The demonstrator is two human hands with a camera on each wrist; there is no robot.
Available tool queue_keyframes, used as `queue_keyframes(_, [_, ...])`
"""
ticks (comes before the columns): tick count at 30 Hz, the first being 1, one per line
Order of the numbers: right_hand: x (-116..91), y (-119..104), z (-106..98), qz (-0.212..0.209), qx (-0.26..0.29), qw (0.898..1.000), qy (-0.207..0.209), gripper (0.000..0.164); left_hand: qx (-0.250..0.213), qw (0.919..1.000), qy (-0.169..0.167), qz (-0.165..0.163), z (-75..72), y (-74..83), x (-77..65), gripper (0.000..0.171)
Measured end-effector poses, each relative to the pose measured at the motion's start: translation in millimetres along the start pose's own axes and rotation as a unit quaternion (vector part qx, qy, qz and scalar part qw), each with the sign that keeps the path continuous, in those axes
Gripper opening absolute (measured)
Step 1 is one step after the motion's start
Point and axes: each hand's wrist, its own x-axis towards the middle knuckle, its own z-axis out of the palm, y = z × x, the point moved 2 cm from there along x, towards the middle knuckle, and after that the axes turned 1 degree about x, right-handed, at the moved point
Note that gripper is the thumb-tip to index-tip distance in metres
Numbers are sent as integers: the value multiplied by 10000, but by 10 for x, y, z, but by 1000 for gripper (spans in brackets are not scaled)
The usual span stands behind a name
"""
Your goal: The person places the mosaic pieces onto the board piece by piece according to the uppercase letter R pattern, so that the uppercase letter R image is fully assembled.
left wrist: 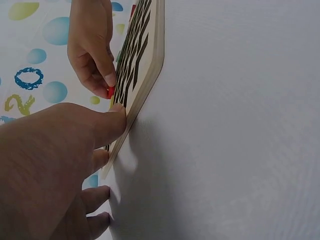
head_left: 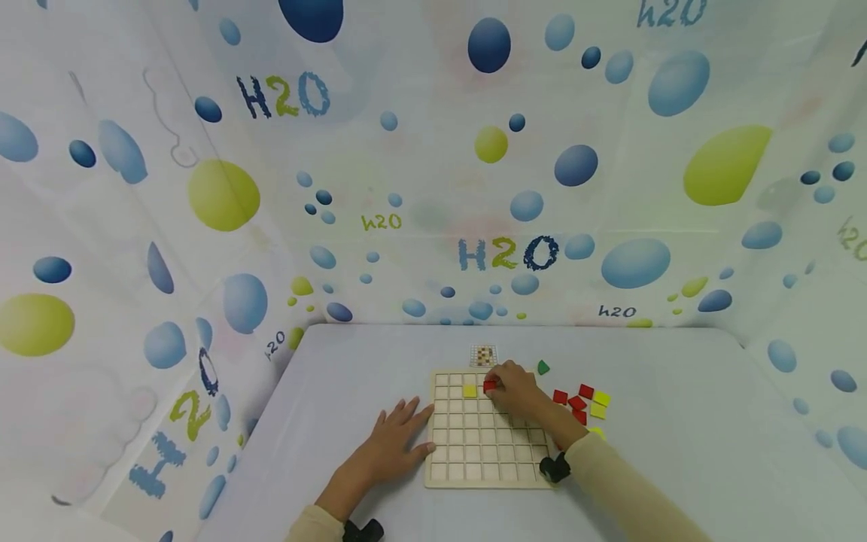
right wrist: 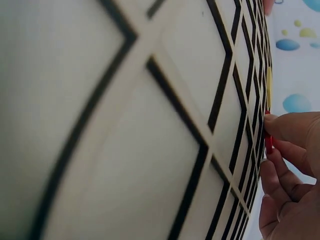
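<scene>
From my feed I see the right hand (head_left: 520, 393) pinching a red tile (head_left: 490, 386) at the far part of the wooden board (head_left: 457, 436), near a yellow tile (head_left: 470, 391). The left hand (head_left: 393, 446), fingers extended, touches the board's left edge. Loose tiles (head_left: 576, 403) lie to the right; a patterned card (head_left: 484, 355) lies just beyond.

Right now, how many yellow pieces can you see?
4: one yellow piece on the board, a second and third to its right, a fourth partly behind the right sleeve. More may be hidden.
</scene>
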Motion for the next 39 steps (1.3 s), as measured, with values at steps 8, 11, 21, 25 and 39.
queue_keyframes(8, [-19, -97, 12, -85, 349, 9993, -60, 18, 21, 10000, 18, 30, -10, 17, -11, 70])
queue_keyframes(11, [-23, -108, 23, -121, 287, 9995, -63, 17, -12, 10000, 19, 37, -11, 17, -10, 70])
queue_keyframes(21, [-68, -158, 9, -57, 206, 9998, -64, 8, 61, 10000, 7, -22, 26, -10, 4, 70])
queue_keyframes(25, [-67, -140, -5, -96, 154, 9998, -26, 7, 32, 10000, -5, -25, 31, -20, 17, 70])
queue_keyframes(39, [-487, 415, -566, 330, 515, 9962, 615, 21, 16, 10000, -9, -20, 22, -29, 27, 70])
